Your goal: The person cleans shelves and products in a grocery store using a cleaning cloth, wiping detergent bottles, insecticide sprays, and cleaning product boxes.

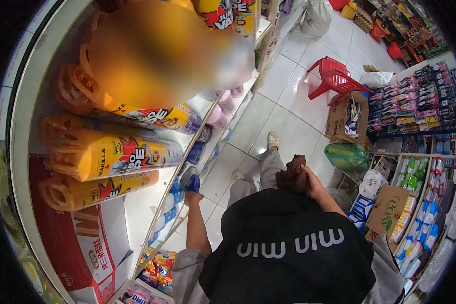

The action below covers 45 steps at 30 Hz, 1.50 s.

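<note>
At the edge of a lower shelf, my left hand is closed on a small blue and greyish container; its exact kind is hard to make out, and my fingers are partly hidden. Blue-and-white packs stand on the shelf right beside that hand. My right hand is out over the aisle, wrapped round a crumpled dark brown cloth.
Yellow spray cans fill the upper left shelf, near my left arm. A red-and-white carton is below them. A red plastic stool, a cardboard box and a green bag line the tiled aisle.
</note>
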Each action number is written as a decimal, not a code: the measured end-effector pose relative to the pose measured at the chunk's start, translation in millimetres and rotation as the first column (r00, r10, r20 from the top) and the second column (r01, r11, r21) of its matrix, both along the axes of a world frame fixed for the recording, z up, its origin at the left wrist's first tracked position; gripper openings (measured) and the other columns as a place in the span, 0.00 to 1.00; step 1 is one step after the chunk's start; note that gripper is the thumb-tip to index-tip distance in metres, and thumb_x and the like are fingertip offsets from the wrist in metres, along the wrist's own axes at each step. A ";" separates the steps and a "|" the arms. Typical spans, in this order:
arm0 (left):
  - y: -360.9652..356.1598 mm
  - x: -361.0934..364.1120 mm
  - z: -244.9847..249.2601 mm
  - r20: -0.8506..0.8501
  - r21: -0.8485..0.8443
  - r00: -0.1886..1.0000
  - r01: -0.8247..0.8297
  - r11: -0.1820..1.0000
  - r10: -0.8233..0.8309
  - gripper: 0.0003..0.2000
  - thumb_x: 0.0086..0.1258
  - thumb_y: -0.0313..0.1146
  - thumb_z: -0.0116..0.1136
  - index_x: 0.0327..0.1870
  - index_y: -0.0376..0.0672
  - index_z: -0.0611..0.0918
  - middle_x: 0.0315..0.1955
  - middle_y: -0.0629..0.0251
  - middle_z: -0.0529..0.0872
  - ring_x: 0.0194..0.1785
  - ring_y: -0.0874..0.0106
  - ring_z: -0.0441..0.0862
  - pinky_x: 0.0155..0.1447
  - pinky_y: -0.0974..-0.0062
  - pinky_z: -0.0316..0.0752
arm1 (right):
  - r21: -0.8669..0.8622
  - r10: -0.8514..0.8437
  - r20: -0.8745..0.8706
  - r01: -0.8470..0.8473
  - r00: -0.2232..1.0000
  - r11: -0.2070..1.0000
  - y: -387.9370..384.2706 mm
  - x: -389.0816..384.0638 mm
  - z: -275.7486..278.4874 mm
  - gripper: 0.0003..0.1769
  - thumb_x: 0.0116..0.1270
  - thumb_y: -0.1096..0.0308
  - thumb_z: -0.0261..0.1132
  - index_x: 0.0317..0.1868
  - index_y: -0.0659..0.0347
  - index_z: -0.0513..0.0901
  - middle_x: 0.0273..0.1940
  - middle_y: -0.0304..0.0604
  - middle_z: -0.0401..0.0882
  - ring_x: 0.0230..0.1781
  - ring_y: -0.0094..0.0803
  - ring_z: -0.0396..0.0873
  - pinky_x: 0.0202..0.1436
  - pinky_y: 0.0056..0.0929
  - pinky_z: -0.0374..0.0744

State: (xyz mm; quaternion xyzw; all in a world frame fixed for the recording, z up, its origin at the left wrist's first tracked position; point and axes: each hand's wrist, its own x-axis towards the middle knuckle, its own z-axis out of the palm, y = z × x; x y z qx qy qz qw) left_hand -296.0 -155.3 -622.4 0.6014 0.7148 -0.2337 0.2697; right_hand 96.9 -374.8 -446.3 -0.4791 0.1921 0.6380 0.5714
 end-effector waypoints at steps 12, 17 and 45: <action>-52.8 35.9 124.4 0.280 -0.771 0.126 -0.560 0.302 0.952 0.08 0.49 0.32 0.55 0.27 0.43 0.69 0.13 0.70 0.68 0.08 0.86 0.56 0.08 0.90 0.45 | 0.027 0.211 0.814 -0.399 0.541 0.917 61.5 6.8 22.8 0.13 0.58 0.68 0.58 0.42 0.65 0.76 0.47 0.43 0.70 0.51 0.27 0.65 0.54 0.24 0.62; -77.4 85.1 188.3 0.466 -0.787 0.093 -0.411 0.460 0.880 0.07 0.52 0.34 0.52 0.29 0.42 0.72 0.14 0.71 0.69 0.11 0.86 0.57 0.12 0.89 0.46 | -0.030 0.195 0.978 -0.890 0.067 0.455 119.1 -69.7 40.5 0.17 0.57 0.62 0.59 0.44 0.61 0.75 0.57 0.51 0.61 0.60 0.44 0.56 0.61 0.37 0.55; -137.9 111.9 274.0 0.743 -0.465 0.056 -0.674 0.575 0.667 0.10 0.49 0.32 0.56 0.28 0.35 0.72 0.17 0.67 0.74 0.20 0.77 0.72 0.23 0.82 0.66 | 0.116 0.743 0.174 -0.763 0.646 0.636 175.8 -171.8 23.8 0.25 0.65 0.51 0.41 0.54 0.61 0.65 0.47 0.41 0.71 0.45 0.30 0.70 0.48 0.28 0.69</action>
